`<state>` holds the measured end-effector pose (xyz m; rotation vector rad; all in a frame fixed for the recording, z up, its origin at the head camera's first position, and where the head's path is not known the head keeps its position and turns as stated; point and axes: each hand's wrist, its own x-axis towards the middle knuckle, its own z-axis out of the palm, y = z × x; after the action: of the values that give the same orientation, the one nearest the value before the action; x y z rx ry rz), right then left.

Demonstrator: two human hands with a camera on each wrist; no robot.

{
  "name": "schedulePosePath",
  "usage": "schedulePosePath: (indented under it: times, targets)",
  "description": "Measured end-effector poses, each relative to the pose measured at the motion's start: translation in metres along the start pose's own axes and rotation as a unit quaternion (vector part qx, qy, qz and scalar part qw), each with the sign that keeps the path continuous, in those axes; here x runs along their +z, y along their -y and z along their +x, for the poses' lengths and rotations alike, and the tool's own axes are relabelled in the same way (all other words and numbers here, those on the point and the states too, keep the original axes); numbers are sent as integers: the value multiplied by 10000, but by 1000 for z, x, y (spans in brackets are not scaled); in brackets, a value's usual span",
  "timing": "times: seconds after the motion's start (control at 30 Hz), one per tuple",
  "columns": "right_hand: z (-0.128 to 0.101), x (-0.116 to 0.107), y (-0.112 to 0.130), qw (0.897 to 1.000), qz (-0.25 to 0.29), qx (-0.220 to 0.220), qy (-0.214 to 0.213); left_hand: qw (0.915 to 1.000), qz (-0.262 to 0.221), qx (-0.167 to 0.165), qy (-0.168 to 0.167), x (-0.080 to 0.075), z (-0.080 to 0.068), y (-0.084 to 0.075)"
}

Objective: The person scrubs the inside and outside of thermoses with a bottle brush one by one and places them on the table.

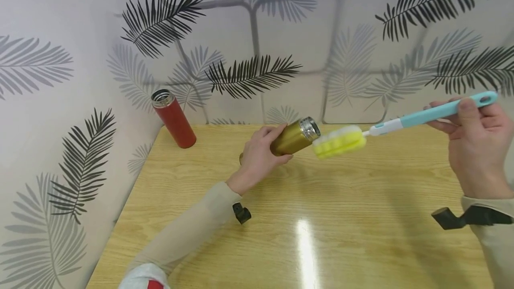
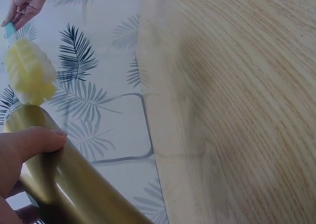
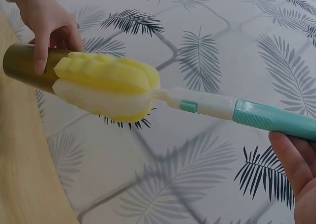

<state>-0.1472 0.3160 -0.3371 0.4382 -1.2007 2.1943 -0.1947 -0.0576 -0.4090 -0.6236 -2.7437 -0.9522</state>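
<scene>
My left hand (image 1: 261, 155) grips a gold thermos bottle (image 1: 292, 139) round its body, tilted with its uncapped steel mouth (image 1: 309, 128) to the right. In my right hand (image 1: 479, 142) is a bottle brush, pinched by its turquoise handle (image 1: 431, 113). Its yellow and white sponge head (image 1: 341, 141) points left, with the tip right at the bottle's mouth. The right wrist view shows the sponge head (image 3: 106, 85) overlapping the mouth end of the gold bottle (image 3: 32, 68). From the left wrist, the thumb (image 2: 42, 141) lies across the bottle (image 2: 74, 179).
A red bottle (image 1: 174, 119) without a lid stands upright at the table's back left corner. Behind the wooden table (image 1: 361, 217) is a wall (image 1: 289, 35) with a leaf pattern, which continues along the left side. Dark wrist cameras (image 1: 241, 213) are strapped to both sleeves.
</scene>
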Motion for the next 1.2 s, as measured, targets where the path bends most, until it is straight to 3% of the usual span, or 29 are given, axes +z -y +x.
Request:
schedulePosePath:
  times: [0.17, 0.3, 0.8, 1.2]
  targets:
    - [0, 4, 1, 9993, 293, 130, -170, 9998, 95, -40, 148, 0, 0, -1]
    - [1, 10, 1, 9989, 234, 208, -341, 9996, 75, -77, 262, 0, -1, -2]
    - [7, 20, -9, 9983, 185, -32, -560, 9988, -2, 79, 473, 0, -4, -8]
    - [11, 12, -18, 9967, -352, 34, -735, 9975, -76, 251, 652, 2, -11, -12]
